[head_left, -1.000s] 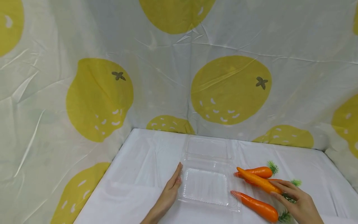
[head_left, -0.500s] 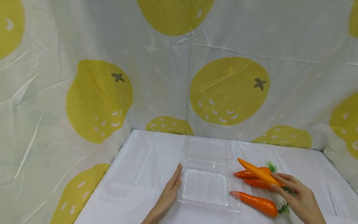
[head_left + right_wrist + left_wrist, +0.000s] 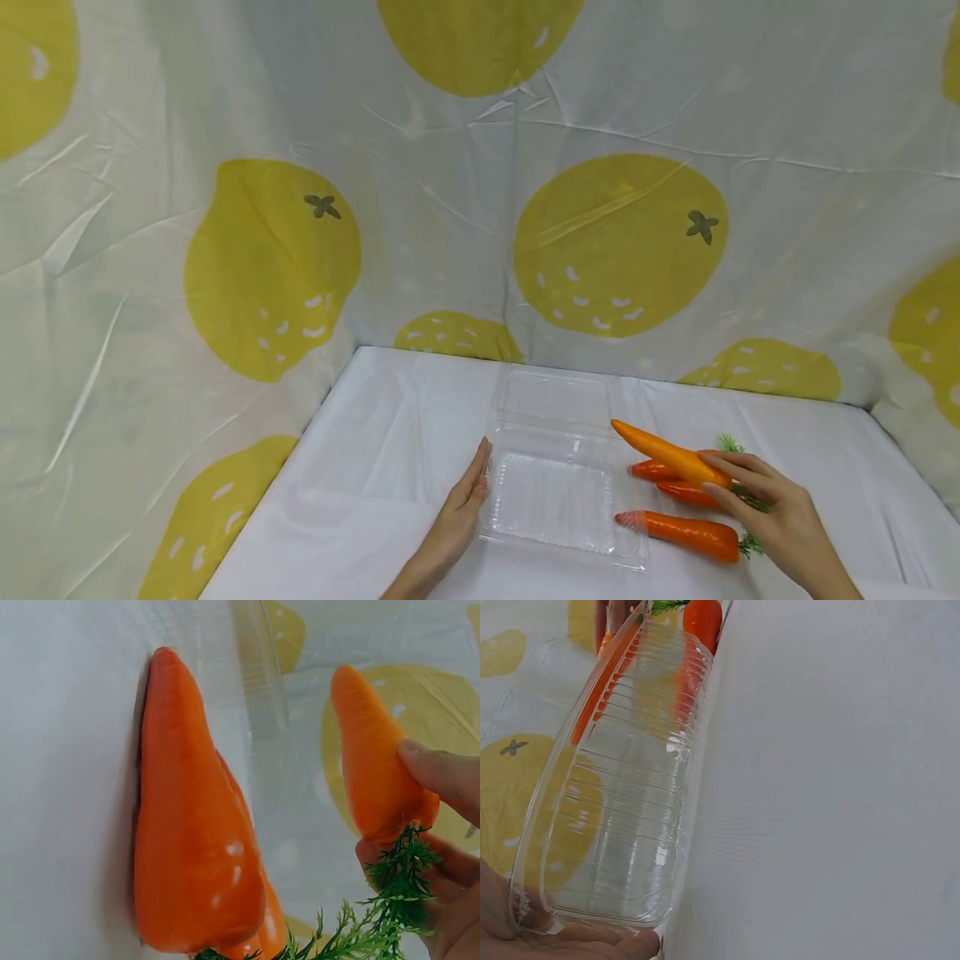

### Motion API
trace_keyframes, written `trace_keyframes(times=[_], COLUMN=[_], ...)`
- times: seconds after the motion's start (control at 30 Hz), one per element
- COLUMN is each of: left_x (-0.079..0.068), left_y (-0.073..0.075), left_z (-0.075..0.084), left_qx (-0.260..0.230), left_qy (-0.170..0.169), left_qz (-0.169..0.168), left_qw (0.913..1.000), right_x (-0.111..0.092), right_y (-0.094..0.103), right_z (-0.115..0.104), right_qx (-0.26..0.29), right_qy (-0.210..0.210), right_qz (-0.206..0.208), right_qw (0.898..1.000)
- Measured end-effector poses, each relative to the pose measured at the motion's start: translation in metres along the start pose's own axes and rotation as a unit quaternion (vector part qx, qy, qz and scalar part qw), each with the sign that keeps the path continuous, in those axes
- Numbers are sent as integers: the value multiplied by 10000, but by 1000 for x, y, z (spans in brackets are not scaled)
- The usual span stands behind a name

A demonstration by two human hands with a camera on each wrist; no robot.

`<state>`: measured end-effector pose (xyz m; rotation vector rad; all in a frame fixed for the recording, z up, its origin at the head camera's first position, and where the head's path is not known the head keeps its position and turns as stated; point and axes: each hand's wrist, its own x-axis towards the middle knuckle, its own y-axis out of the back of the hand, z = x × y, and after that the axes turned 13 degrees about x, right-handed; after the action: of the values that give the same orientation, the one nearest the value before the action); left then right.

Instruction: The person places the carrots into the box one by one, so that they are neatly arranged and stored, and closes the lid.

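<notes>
A hinged clear plastic container point(image 3: 551, 504) lies unfolded on the white-covered table, its lid point(image 3: 555, 398) laid back toward the rear. My left hand point(image 3: 453, 508) holds the container's left edge; in the left wrist view, fingers point(image 3: 634, 946) lie against its near end. My right hand point(image 3: 776, 508) pinches an orange carrot point(image 3: 667, 454) by its thick leafy end, with thumb and fingers around it in the right wrist view. The carrot is raised, tip pointing toward the container. Below it lie two redder carrots point(image 3: 686, 493), partly covered. Another carrot point(image 3: 693, 536) lies nearer me, its tip behind the container's clear rim.
Green leafy tops point(image 3: 729, 443) stick out from the carrots on the right. Behind the table hangs a pale cloth point(image 3: 435, 208) printed with yellow lemons, and it also runs along the left side. The table's left edge point(image 3: 288, 450) slants toward me.
My right hand has lifted the carrot off the others and moved it left toward the container. The nearest carrot has shifted slightly. My left hand stays at the container's edge.
</notes>
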<state>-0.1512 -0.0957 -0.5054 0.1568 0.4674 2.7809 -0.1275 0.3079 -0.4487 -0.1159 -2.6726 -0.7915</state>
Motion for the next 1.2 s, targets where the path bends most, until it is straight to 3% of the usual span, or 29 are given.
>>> trace_keyframes(times=[0.27,0.53,0.77,1.03,1.2], left_x=[0,0,1,0,0], left_y=[0,0,0,-1,-1], left_z=[0,-1,0,0,-1], left_qx=[65,23,-6,1,53], left_qy=[1,75,108,180,162], left_qz=[44,-49,-89,-39,27], left_qw=[10000,10000,9999,9998,9999], right_x=[7,12,19,26,29], right_y=[-12,-25,-37,-49,-56], right_z=[-11,-22,-26,-27,-27], right_qx=[-92,166,282,703,701], right_qy=[-5,600,660,1294,1397], right_qz=[-133,-343,-651,-864,-983], right_qw=[9999,9975,9953,9853,9828])
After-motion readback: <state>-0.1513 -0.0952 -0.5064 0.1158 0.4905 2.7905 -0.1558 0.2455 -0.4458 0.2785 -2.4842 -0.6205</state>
